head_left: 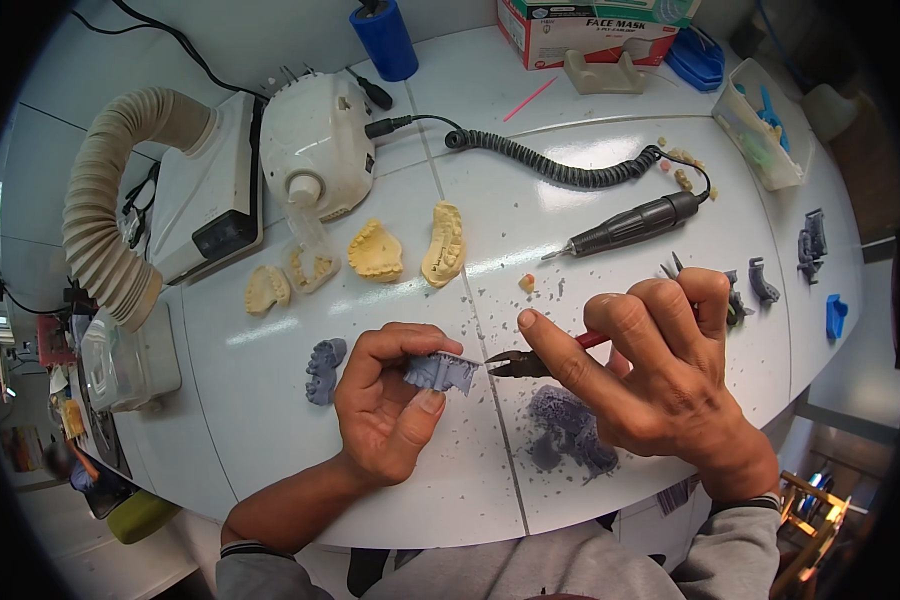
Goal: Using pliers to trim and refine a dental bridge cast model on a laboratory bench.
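Observation:
My left hand (378, 425) pinches a grey-blue dental model (438, 373) between thumb and fingers, its ragged edge turned to the right. In my right hand (660, 375) is a pair of nippers (516, 364) with dark jaws and a red handle. The jaw tips are at the model's right end; whether they touch it I cannot tell. My right index finger sticks out above the jaws. Below the nippers lies a heap of grey-purple scraps (574, 430), with small chips scattered around. Another grey-blue model (324, 372) rests left of my left hand.
Cream dental casts (374, 250) stand in a row beyond my left hand. A black rotary handpiece (635, 225) lies behind my right hand, its coiled cord running to a white control unit (315, 150). A ribbed hose (95, 220) arches at left. Grey pieces (763, 283) lie at right.

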A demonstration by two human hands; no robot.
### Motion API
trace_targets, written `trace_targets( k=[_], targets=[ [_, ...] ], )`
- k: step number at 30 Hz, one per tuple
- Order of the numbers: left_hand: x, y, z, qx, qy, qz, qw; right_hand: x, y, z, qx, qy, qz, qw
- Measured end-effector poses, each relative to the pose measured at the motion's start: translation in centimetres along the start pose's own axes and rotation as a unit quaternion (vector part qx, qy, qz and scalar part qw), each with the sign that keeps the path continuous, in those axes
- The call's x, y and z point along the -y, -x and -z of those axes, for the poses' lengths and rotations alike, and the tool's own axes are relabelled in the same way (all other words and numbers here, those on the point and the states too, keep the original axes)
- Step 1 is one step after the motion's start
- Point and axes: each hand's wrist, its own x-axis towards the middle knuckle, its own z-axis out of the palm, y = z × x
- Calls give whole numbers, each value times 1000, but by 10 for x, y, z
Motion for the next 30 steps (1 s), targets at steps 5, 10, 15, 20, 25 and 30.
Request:
trace_targets(
  k=[5,10,15,20,25,30],
  targets=[
    [3,0,1,13,15,-9,1000,-1,0,0,-1,7,2,1000],
    [3,1,2,15,15,-15,1000,-1,0,-2,-1,9,5,1000],
    [1,1,0,8,7,2,1000,1,1,-3,18,-26,-40,999],
    [7,4,1,-21,6,39,999,-7,-1,-6,23,-33,-35,999],
    [1,0,-1,-21,4,47,999,-9,-1,-7,12,-28,-40,999],
    [7,-3,1,-3,33,16,999,-3,-1,-5,-24,-33,-47,998]
  ],
)
